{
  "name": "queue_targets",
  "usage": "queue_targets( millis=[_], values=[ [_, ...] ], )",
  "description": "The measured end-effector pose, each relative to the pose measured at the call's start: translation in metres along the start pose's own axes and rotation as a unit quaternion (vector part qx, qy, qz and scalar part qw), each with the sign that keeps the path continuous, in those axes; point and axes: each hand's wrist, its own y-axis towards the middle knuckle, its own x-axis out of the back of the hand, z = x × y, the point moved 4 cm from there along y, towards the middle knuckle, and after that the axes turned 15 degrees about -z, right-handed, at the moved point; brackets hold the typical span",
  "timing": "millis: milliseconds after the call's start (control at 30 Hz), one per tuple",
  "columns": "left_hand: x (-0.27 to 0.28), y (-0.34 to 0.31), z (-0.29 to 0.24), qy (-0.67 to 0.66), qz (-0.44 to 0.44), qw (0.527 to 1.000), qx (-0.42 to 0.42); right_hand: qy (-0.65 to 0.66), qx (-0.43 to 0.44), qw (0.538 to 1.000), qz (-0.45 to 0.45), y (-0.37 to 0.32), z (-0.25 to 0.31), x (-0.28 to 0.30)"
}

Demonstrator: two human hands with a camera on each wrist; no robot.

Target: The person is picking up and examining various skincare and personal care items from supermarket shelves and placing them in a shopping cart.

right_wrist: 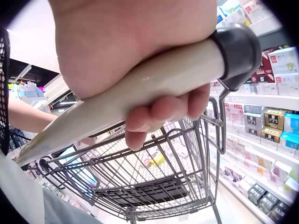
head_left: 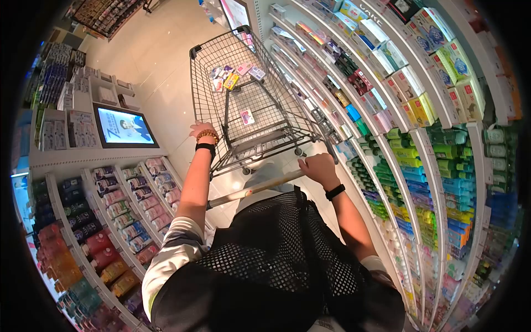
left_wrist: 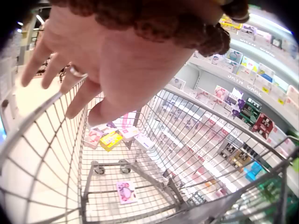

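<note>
We look down on a shopping cart (head_left: 279, 94) that stands straight in front of us, at 12 o'clock from the body. Its long axis runs from 6 to 12 o'clock, away from us along the aisle. The handle (head_left: 249, 191) lies across this axis, roughly from 8 to 2 o'clock, close to the chest.

Our right hand (head_left: 318, 167) is closed around the handle at its right end, just beside the dark end cap (right_wrist: 238, 51). The fingers (right_wrist: 154, 112) curl under the bar.

Our left hand (head_left: 202, 130) is not on the handle. It is further forward, at 11 o'clock, over the left rim of the cart, with the fingers (left_wrist: 56, 70) straight and spread. We cannot tell if they touch the wire or only hover above it.

So the left hand is the nearer one to the contents. A pink pack (head_left: 247, 117) lies alone in the middle of the basket floor, at 2 o'clock from the left hand, and several small packs (head_left: 232, 77) lie together at the far end, at 12 o'clock.

Full shelves (head_left: 409, 110) stand at 3 o'clock, and a screen (head_left: 124, 127) at 9 o'clock.
</note>
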Motion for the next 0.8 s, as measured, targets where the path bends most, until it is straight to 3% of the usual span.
queue_targets(
  millis=[33,100,133,167,233,300,333,400,433,533,633,733,800],
  values=[
    [-0.008,0.016,-0.012,-0.064,-0.077,0.994,-0.042,0.017,-0.015,1.0,-0.01,0.008,-0.005,-0.005],
    [-0.028,0.052,-0.049,-0.189,-0.012,0.973,-0.132,0.029,-0.031,0.997,-0.064,0.023,-0.011,0.0],
    [-0.048,0.07,-0.065,-0.218,0.061,0.962,-0.153,0.046,-0.04,0.995,-0.079,0.032,-0.013,0.002],
    [-0.094,0.097,-0.085,-0.221,0.107,0.954,-0.173,0.057,-0.051,0.992,-0.097,0.044,-0.018,0.002],
    [-0.137,0.131,-0.112,-0.21,0.152,0.956,-0.141,0.072,-0.065,0.993,-0.072,0.07,-0.032,-0.005],
    [-0.218,0.185,-0.146,-0.157,0.181,0.962,-0.129,0.053,-0.044,0.996,-0.051,0.092,-0.055,-0.019],
    [-0.25,0.205,-0.152,-0.129,0.19,0.97,-0.085,0.058,-0.041,0.996,-0.044,0.104,-0.063,-0.025],
    [-0.247,0.239,-0.182,-0.154,0.21,0.964,-0.057,0.064,-0.031,0.997,-0.019,0.133,-0.083,-0.033],
    [-0.291,0.255,-0.202,-0.141,0.142,0.979,-0.042,0.07,-0.021,0.997,0.0,0.149,-0.093,-0.038],
    [-0.303,0.298,-0.246,-0.069,0.233,0.968,-0.064,0.068,-0.019,0.997,0.033,0.185,-0.115,-0.053],
    [-0.317,0.332,-0.265,0.005,0.192,0.978,-0.085,0.082,-0.01,0.995,0.049,0.217,-0.126,-0.061],
    [-0.329,0.357,-0.257,-0.021,0.137,0.988,-0.07,0.078,-0.005,0.996,0.043,0.243,-0.124,-0.064],
    [-0.302,0.377,-0.241,-0.04,0.148,0.987,-0.049,0.082,0.009,0.996,0.027,0.262,-0.122,-0.063]
  ],
)
